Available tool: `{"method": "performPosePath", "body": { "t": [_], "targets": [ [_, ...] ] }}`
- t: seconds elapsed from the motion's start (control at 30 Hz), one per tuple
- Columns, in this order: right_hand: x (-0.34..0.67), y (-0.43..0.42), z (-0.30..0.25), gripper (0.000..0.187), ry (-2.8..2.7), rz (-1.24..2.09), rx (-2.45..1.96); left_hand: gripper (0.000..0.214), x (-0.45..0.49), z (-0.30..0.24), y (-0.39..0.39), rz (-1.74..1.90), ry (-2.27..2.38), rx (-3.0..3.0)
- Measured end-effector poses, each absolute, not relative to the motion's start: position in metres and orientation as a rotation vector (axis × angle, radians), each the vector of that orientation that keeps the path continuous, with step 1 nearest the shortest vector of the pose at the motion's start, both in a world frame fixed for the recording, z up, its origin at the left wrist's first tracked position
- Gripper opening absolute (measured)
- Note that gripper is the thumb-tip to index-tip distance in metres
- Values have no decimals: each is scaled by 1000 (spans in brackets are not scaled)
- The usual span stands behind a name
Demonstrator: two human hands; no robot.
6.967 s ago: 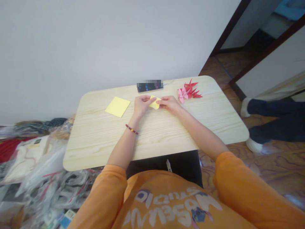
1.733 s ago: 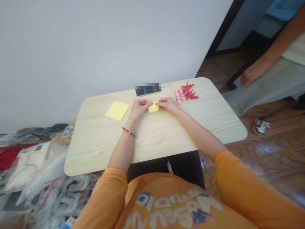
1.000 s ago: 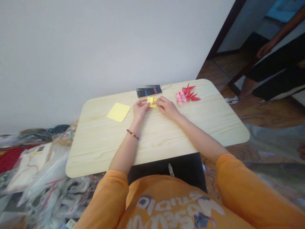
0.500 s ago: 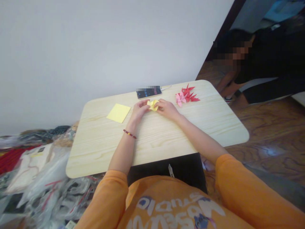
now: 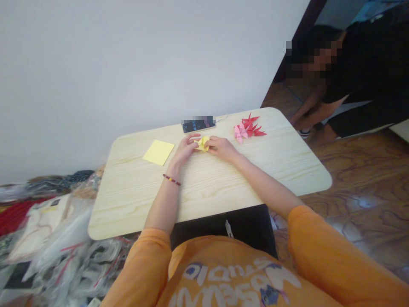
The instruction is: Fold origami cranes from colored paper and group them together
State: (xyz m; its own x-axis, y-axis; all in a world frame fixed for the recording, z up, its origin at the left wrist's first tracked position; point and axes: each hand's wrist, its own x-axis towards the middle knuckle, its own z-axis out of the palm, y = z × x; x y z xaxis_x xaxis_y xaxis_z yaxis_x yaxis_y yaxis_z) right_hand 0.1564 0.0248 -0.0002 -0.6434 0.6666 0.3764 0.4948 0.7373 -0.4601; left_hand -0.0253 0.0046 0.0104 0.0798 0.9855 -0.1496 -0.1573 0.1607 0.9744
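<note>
Left hand: Your left hand (image 5: 185,147) rests low on the surface (image 5: 207,187). Its fingertips pinch the left side of the small yellow paper (image 5: 202,143).
Right hand: Your right hand (image 5: 221,147) pinches the right side of the same paper.
Grip: Each grip is closed on the small yellow paper, thumb and fingers pressed together on its edges.
Where the paper is: It sits between your two hands, toward the far side of the surface, just in front of the phone (image 5: 198,125).
Which way it lies: Its long side seems to run from one hand to the other, but your fingers hide part of it, so that is hard to tell. Both hands touch it, so neither is nearer.
To your left: A yellow square sheet (image 5: 158,152) lies flat, apart from your left hand.
To your right: Pink and red paper shapes (image 5: 247,128) lie in a small heap, apart from your right hand.
Wrist: A bead bracelet (image 5: 171,179) is on your left wrist.
Other person: Someone in dark clothes (image 5: 351,85) bends down by the doorway, well apart from the surface.
</note>
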Motion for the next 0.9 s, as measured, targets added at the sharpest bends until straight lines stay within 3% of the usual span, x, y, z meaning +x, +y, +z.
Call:
{"method": "performPosePath", "body": {
  "t": [0.4, 0.9],
  "targets": [
    [156, 20, 9, 18, -2427, 355, -1032, 46, -24, 3, 8, 1174, 1101, 1297],
    [160, 28, 1, 11, -2396, 361, -898, 46, -28, 2, 8, 1170, 1108, 1350]
  ]
}}
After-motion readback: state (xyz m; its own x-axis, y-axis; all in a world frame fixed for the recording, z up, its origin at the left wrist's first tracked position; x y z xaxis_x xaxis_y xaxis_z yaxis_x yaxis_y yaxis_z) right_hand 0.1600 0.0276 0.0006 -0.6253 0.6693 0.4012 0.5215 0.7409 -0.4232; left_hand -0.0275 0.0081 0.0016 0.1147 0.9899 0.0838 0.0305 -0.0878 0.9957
